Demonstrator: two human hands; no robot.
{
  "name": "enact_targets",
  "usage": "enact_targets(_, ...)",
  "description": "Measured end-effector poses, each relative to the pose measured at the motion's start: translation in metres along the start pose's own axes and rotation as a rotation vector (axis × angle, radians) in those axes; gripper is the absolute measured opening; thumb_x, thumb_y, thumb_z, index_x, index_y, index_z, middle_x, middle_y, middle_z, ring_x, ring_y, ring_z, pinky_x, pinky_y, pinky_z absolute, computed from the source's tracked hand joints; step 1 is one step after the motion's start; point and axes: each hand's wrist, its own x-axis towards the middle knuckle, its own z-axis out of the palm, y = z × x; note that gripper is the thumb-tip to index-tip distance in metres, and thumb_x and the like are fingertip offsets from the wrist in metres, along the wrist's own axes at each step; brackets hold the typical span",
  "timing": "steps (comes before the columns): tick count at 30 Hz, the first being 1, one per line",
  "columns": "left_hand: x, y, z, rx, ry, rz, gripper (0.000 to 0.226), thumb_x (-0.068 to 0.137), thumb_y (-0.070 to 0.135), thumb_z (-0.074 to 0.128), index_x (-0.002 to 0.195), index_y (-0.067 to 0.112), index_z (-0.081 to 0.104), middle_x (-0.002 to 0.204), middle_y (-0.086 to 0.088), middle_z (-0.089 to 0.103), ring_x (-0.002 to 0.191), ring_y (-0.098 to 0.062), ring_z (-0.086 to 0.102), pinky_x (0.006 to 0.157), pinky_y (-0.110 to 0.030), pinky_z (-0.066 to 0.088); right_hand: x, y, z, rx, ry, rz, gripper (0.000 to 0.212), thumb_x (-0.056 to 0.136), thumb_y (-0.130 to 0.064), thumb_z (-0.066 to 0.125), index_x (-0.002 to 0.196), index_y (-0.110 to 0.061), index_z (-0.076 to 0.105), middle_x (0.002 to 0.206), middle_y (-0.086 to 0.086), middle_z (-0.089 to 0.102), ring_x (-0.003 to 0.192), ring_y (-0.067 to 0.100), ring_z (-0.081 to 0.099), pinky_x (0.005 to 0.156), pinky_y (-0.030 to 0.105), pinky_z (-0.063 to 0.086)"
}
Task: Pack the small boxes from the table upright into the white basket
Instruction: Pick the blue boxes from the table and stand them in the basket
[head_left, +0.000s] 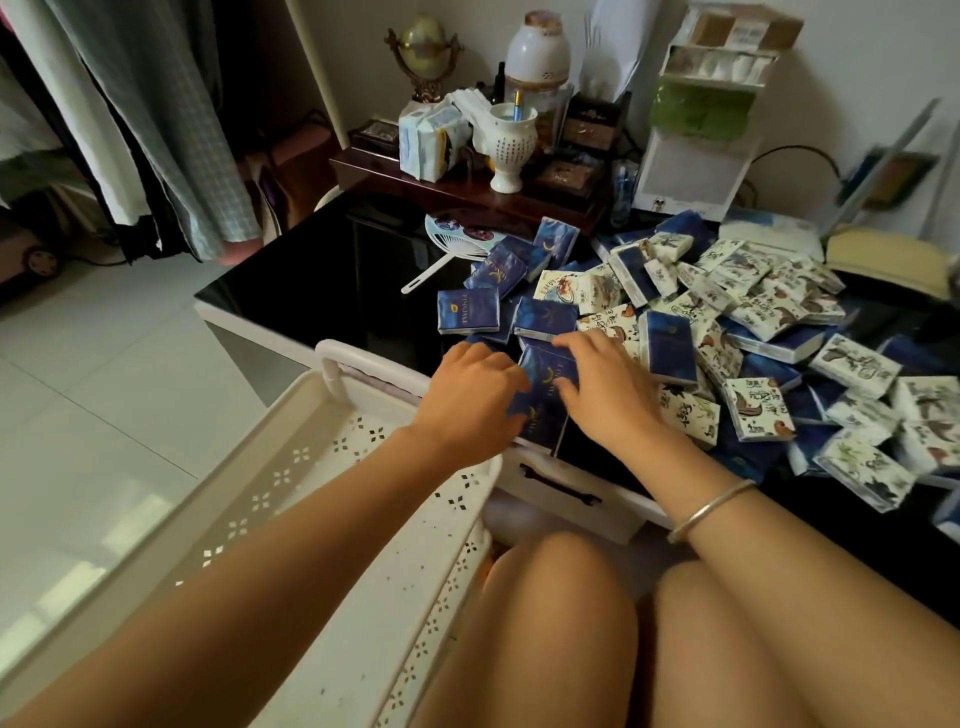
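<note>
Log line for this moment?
stage: pickup | left hand, right hand: holding blue boxes at table edge | white basket: no boxes seen

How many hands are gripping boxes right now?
2. The left hand grips the left side of a blue box stack at the table's near edge; the right hand grips its right side. Fingers underneath are hidden.

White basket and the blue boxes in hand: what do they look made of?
The white basket looks like moulded plastic, matte; its rounded rim and the punched flower-shaped holes in the walls suggest it. The blue boxes have a glossy printed wrap, likely plastic film over a soft pack: edges catch light and corners look rounded. Card is possible.
</note>
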Motion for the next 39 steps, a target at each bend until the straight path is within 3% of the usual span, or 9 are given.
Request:
enact_targets(3, 0.012, 0.004, 0.011, 0.149, -0.146, 0.041, 0.051, 0.081, 0.054, 0.061, 0.122, 0.024, 0.059, 0.115, 0.002, 0.061, 0.112, -0.023, 0.051, 0.102, -0.036, 0.033, 0.013, 0.006, 0.006, -0.146, -0.108, -0.026, 0.061, 0.087, -0.037, 0.064, 0.14, -0.022, 0.038, 0.135, 0.002, 0.048, 0.124, 0.023, 0.043, 0.096, 0.037, 0.042)
enact_targets(8, 0.027, 0.008, 0.018, 0.127, -0.192, 0.048, 0.049, 0.082, 0.046, 0.063, 0.124, 0.021, 0.055, 0.118, -0.001, 0.059, 0.11, -0.023, 0.054, 0.102, -0.034, 0.034, 0.02, 0.015, 0.012, -0.193, -0.055, -0.039, 0.057, 0.084, -0.034, 0.068, 0.131, -0.015, 0.043, 0.126, 0.007, 0.046, 0.116, 0.026, 0.047, 0.09, 0.037, 0.043)
enact_targets(12, 0.032, 0.01, 0.018, 0.164, -0.227, 0.056, 0.053, 0.081, 0.039, 0.065, 0.128, 0.018, 0.05, 0.117, -0.002, 0.062, 0.112, -0.025, 0.056, 0.108, -0.034, 0.028, 0.016, 0.015, 0.001, 0.039, -0.009, 0.094, 0.046, 0.085, -0.029, 0.068, 0.12, -0.012, 0.044, 0.122, 0.009, 0.052, 0.11, 0.029, 0.055, 0.086, 0.037, 0.043)
enact_targets(19, 0.034, 0.006, 0.002, -0.005, -0.08, 0.03, 0.061, 0.068, 0.044, 0.07, 0.122, 0.023, 0.052, 0.113, -0.002, 0.054, 0.106, -0.025, 0.053, 0.098, -0.033, 0.036, -0.001, 0.015, -0.04, 0.749, -0.07, 0.296, 0.078, 0.093, -0.014, 0.057, 0.146, -0.037, 0.004, 0.142, 0.002, 0.039, 0.108, 0.029, 0.056, 0.085, 0.038, 0.045)
enact_targets(21, 0.024, 0.004, -0.015, -0.177, -0.033, -0.043, 0.062, 0.067, 0.043, 0.075, 0.122, 0.025, 0.051, 0.118, -0.002, 0.05, 0.104, -0.024, 0.053, 0.09, -0.035, 0.046, -0.008, 0.013, -0.049, 0.896, -0.043, 0.339, 0.068, 0.093, -0.013, 0.053, 0.143, -0.038, 0.013, 0.131, -0.001, 0.041, 0.108, 0.03, 0.056, 0.089, 0.044, 0.045)
enact_targets(25, -0.009, -0.009, -0.042, -0.358, 0.029, -0.192, 0.064, 0.069, 0.04, 0.082, 0.124, 0.025, 0.051, 0.121, -0.001, 0.045, 0.104, -0.021, 0.053, 0.085, -0.031, 0.048, -0.025, -0.001, -0.056, 0.968, 0.035, 0.399, 0.054, 0.082, -0.042, 0.069, 0.123, -0.031, 0.036, 0.105, -0.013, 0.051, 0.09, 0.004, 0.055, 0.07, 0.022, 0.042)
enact_targets(32, -0.086, -0.04, -0.054, -0.5, 0.021, -0.426, 0.082, 0.074, 0.032, 0.082, 0.142, 0.025, 0.037, 0.137, -0.002, 0.048, 0.115, -0.018, 0.056, 0.067, -0.007, 0.043, -0.045, -0.065, -0.033, 0.919, -0.123, 0.352, 0.04, 0.082, -0.051, 0.063, 0.11, -0.024, 0.052, 0.1, -0.009, 0.056, 0.093, 0.011, 0.055, 0.068, 0.024, 0.04)
enact_targets(36, -0.113, -0.052, -0.051, -0.493, 0.051, -0.406, 0.081, 0.073, 0.03, 0.083, 0.141, 0.022, 0.037, 0.135, -0.004, 0.049, 0.112, -0.019, 0.055, 0.082, -0.022, 0.051, -0.054, -0.094, -0.013, 0.69, -0.179, 0.221, 0.05, 0.077, -0.066, 0.058, 0.112, -0.03, 0.056, 0.109, -0.005, 0.048, 0.101, 0.013, 0.052, 0.088, 0.032, 0.044)
enact_targets(39, -0.124, -0.056, -0.047, -0.311, -0.002, -0.307, 0.08, 0.077, 0.03, 0.079, 0.143, 0.023, 0.036, 0.133, 0.0, 0.05, 0.114, -0.015, 0.05, 0.086, -0.02, 0.046, -0.062, -0.108, 0.002, 0.686, -0.24, 0.249, 0.046, 0.077, -0.047, 0.071, 0.114, -0.028, 0.051, 0.115, -0.003, 0.051, 0.098, 0.013, 0.053, 0.08, 0.029, 0.044)
